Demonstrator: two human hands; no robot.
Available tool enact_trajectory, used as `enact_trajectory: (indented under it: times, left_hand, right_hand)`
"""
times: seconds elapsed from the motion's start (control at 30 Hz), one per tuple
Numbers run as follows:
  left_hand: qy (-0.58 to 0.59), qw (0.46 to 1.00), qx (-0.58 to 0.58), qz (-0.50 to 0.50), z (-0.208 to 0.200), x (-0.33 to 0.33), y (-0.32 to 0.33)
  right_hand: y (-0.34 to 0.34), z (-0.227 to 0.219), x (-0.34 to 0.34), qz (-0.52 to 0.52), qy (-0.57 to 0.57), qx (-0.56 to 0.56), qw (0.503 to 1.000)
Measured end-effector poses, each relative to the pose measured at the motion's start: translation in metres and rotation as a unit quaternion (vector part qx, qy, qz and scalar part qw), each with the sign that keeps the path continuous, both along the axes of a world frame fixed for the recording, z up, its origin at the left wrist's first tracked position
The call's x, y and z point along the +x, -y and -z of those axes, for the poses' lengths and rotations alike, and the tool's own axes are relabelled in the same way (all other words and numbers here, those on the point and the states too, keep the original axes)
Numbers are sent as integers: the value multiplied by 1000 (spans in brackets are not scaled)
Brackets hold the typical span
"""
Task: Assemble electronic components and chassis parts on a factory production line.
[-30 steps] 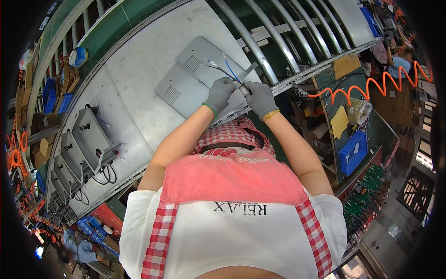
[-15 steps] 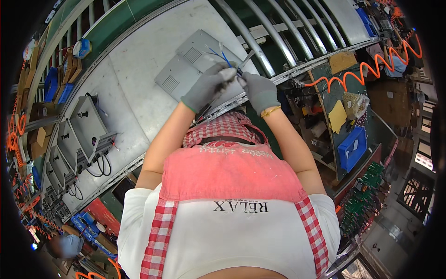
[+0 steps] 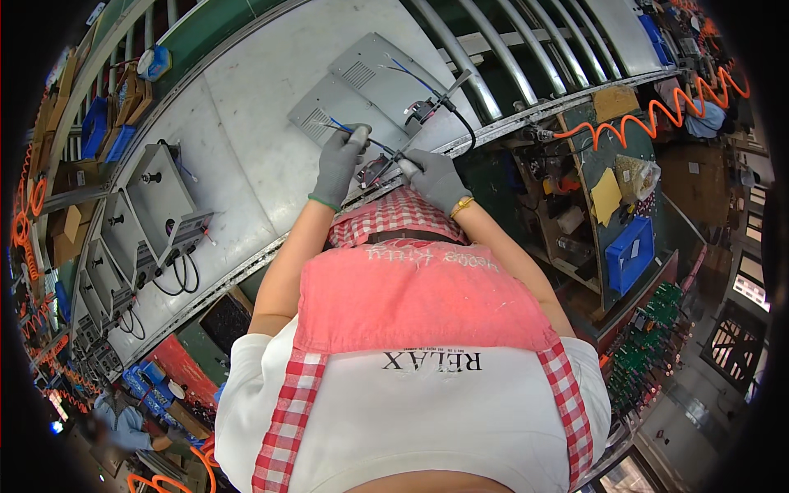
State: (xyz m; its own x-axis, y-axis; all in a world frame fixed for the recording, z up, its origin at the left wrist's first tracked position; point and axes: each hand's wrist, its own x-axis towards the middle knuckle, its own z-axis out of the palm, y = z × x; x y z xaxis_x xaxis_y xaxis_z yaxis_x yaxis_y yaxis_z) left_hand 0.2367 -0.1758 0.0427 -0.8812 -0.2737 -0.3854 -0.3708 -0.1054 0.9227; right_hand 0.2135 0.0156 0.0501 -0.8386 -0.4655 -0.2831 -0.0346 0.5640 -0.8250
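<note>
My left hand (image 3: 339, 167), in a grey glove, is closed on a cable (image 3: 380, 145) near its end, where thin blue and white wires stick out. My right hand (image 3: 438, 178), also gloved, pinches the same cable close to the table's front edge. Under and beyond the hands lie two grey metal panels (image 3: 386, 70) with vent slots. A second cable (image 3: 422, 80) with blue wire ends rests over the farther panel, and its black part hangs over the edge. A small black and silver part (image 3: 419, 110) sits by that cable; a similar part (image 3: 371, 172) is between my hands, partly hidden.
Several grey metal housings (image 3: 152, 193) with black leads stand along the table at left. Metal rollers (image 3: 485, 62) continue the line at right. An orange coiled hose (image 3: 625, 135) stretches above a side bench with a blue bin (image 3: 630, 256). Green circuit boards (image 3: 645, 353) stand below it.
My hands have moved apart and nearer to me, the left one shifting left. The cable they were at now lies loose over the farther panel, and they hold another one.
</note>
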Motion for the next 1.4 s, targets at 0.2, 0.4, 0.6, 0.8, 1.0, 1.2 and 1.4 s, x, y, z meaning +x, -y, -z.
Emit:
enact_trajectory:
  times: [0.2, 0.4, 0.6, 0.8, 1.0, 1.2, 1.4]
  left_hand:
    - [-83, 995, 38, 34, 20, 22, -8]
    - [-18, 986, 139, 95, 14, 11, -18]
    - [36, 983, 155, 90, 31, -1, -9]
    - [72, 975, 66, 198, 43, -41, 18]
    - [-38, 949, -183, 252, -56, -366, 93]
    - [-171, 878, -402, 198, -173, -489, -7]
    - [-313, 803, -419, 286, -62, -14, -288]
  right_hand:
    - [18, 5, 15, -8, -186, 78, 979]
    - [21, 5, 8, -40, -125, 95, 987]
    - [38, -25, -10, -135, -65, 236, 960]
    - [31, -1, -7, -45, -25, 222, 974]
    - [-27, 89, 2, -59, -77, 246, 964]
    - [-253, 52, 130, 300, -2, 140, 944]
    - [-428, 37, 498, 823, 140, 318, 450]
